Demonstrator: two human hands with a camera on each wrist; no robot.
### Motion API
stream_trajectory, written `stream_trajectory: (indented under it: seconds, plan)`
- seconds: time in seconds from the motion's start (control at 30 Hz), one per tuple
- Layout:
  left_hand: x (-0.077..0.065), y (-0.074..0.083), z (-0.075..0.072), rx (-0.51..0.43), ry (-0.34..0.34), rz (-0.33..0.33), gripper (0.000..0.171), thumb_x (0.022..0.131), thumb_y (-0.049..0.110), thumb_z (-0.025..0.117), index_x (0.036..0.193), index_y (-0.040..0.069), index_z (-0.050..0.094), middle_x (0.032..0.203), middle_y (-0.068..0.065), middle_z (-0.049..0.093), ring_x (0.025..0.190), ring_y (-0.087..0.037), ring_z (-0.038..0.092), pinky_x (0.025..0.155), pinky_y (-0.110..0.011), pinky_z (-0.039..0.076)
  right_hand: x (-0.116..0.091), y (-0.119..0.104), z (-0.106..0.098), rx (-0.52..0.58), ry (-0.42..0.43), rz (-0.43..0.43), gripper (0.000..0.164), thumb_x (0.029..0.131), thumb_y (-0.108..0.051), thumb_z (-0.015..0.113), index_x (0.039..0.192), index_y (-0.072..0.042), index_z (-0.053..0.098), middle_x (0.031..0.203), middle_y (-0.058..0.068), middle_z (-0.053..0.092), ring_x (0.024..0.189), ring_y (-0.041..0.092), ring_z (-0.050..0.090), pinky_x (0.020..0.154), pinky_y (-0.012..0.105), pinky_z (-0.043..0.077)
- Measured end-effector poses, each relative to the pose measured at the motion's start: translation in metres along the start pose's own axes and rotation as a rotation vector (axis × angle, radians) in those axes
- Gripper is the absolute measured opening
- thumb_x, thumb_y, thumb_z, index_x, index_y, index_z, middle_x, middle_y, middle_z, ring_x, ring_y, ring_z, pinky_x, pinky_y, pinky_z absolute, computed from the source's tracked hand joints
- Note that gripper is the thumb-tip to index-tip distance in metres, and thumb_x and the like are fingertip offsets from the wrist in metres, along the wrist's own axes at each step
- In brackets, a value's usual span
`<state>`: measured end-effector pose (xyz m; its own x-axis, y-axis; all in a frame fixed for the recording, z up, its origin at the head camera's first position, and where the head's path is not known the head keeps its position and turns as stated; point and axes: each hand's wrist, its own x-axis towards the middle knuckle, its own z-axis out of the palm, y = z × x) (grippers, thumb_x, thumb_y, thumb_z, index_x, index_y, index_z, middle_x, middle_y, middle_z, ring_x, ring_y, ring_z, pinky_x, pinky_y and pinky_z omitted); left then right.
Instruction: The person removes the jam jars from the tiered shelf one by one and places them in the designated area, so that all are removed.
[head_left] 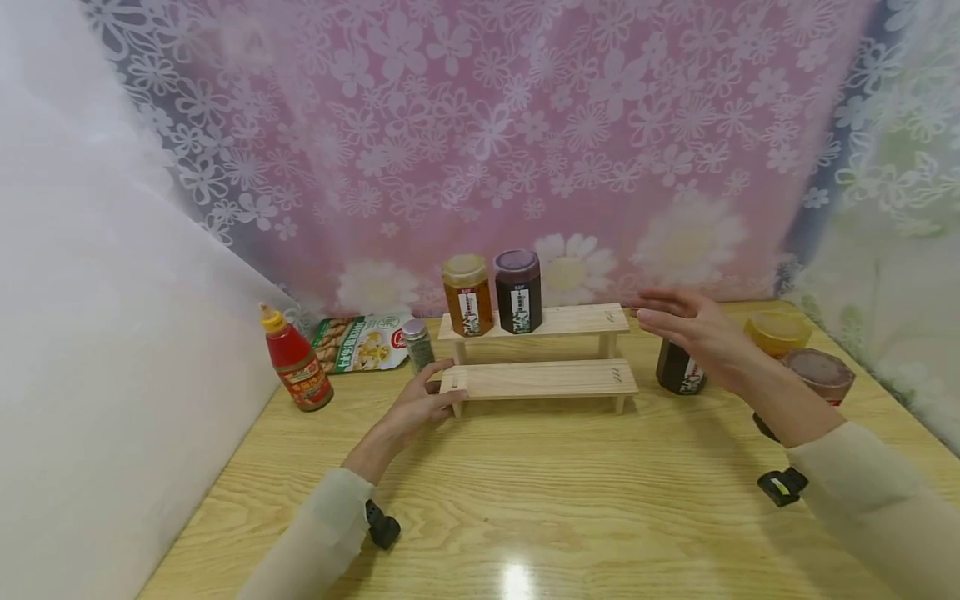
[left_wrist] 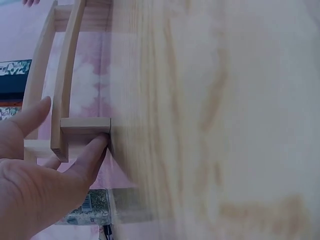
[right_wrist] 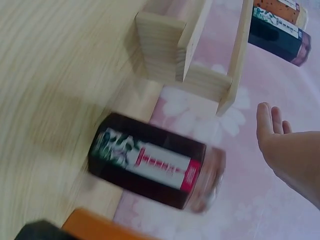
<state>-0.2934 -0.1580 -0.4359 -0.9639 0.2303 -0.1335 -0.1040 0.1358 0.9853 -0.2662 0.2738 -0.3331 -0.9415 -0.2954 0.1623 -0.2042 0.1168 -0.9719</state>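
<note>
A two-step wooden rack (head_left: pixel 540 380) stands on the table. My left hand (head_left: pixel 418 403) grips the left end of its lower step; in the left wrist view the fingers (left_wrist: pixel 92 155) lie against the short leg. On the upper step, towards its left, an amber honey jar (head_left: pixel 474 310) and a dark jar with a purple lid (head_left: pixel 528 305) stand side by side. Past the rack's right end, my right hand (head_left: pixel 693 332) hovers with straight fingers and holds nothing. Below it a dark labelled jar (right_wrist: pixel 145 162) stands on the table, its lid hidden by the hand in the head view.
Left of the rack are a red sauce bottle (head_left: pixel 300 367) with a yellow cap, a green food packet (head_left: pixel 362 342) and a small spice shaker (head_left: pixel 418 343). A yellow-lidded jar (head_left: pixel 778 333) and a brown-lidded jar (head_left: pixel 819 373) stand at the right. A flowered curtain (head_left: pixel 487 150) hangs behind.
</note>
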Motion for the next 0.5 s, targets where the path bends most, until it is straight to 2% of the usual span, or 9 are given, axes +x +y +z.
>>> stream_trajectory:
  seconds: [0.2,0.3,0.4,0.5]
  plan:
    - [0.001,0.001,0.003,0.017,-0.007,0.016,0.071,0.099,0.011,0.073,0.160,0.017,0.037,0.141,-0.027,0.054,0.119,-0.032,0.064,0.100,-0.048,0.055,0.018,-0.004,0.015,0.100,-0.013,-0.011,0.057,0.108,-0.018,0.059,0.157,-0.003,0.033,0.143,0.000,0.054,0.130,0.010,0.056,0.112,0.026,0.043]
    - [0.001,0.001,0.004,0.021,-0.001,0.013,0.071,0.099,0.011,0.073,0.160,0.016,0.037,0.141,-0.027,0.054,0.117,-0.031,0.064,0.100,-0.048,0.055,0.028,-0.006,0.023,0.113,-0.006,0.004,0.055,0.108,-0.021,0.061,0.154,-0.006,0.037,0.144,0.001,0.053,0.130,0.009,0.056,0.119,0.034,0.038]
    - [0.000,0.001,0.004,0.022,0.000,0.011,0.071,0.100,0.010,0.072,0.161,0.016,0.036,0.141,-0.028,0.054,0.119,-0.033,0.064,0.101,-0.050,0.054,0.038,-0.007,0.032,0.108,-0.009,0.006,0.052,0.108,-0.021,0.061,0.153,-0.006,0.039,0.149,0.009,0.050,0.131,0.012,0.054,0.123,0.043,0.031]
    - [-0.001,0.001,0.004,0.029,0.003,0.012,0.071,0.099,0.011,0.072,0.161,0.016,0.036,0.142,-0.029,0.054,0.121,-0.034,0.063,0.100,-0.050,0.054,0.048,-0.007,0.041,0.100,-0.012,0.012,0.057,0.108,-0.021,0.061,0.156,-0.003,0.036,0.157,0.018,0.044,0.139,0.021,0.048,0.124,0.047,0.028]
